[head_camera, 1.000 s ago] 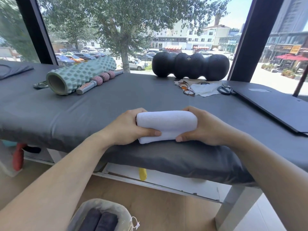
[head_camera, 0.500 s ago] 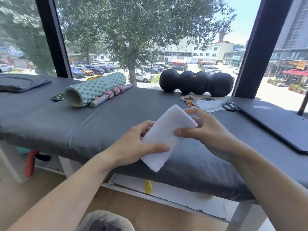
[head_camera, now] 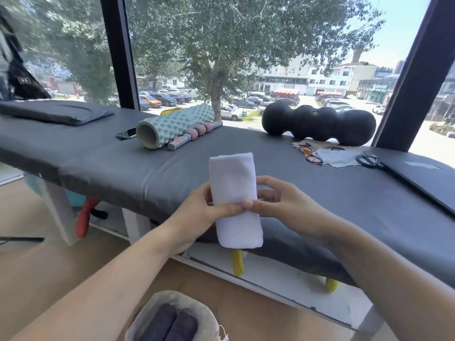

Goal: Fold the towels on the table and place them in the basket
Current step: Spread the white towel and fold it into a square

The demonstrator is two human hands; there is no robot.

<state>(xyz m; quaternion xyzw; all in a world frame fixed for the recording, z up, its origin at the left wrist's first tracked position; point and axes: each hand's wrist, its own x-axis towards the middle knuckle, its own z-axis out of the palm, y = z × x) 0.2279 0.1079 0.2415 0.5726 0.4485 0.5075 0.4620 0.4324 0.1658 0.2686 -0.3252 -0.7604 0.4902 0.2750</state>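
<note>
Showing the folded white towel (head_camera: pixel 234 193) held upright at frame centre above the bench (head_camera: pixel 123 163), both hands (head_camera: pixel 197 212) (head_camera: pixel 283 205) pinching its middle; soft, light, likely unrolls unless gripped across the fold; basket (head_camera: pixel 147 313) at bottom

Toward the far left, a flat dark cushion (head_camera: pixel 55 114). Nearer the middle, a pale green knobbed foam roller (head_camera: pixel 172 125) lying on its side, hollow end facing the camera, with a phone (head_camera: pixel 126 133) just beside that end and a pink-beaded massage stick (head_camera: pixel 193 134) touching its right flank. By the window, a black lobed massage roller (head_camera: pixel 317 124). In front of it, eyeglasses (head_camera: pixel 310 153) on a white cloth (head_camera: pixel 337 157), black scissors (head_camera: pixel 368 160) next to these, and a closed black laptop (head_camera: pixel 423 179) at far right. Outside, a tree (head_camera: pixel 216 45) and parked cars.
</note>
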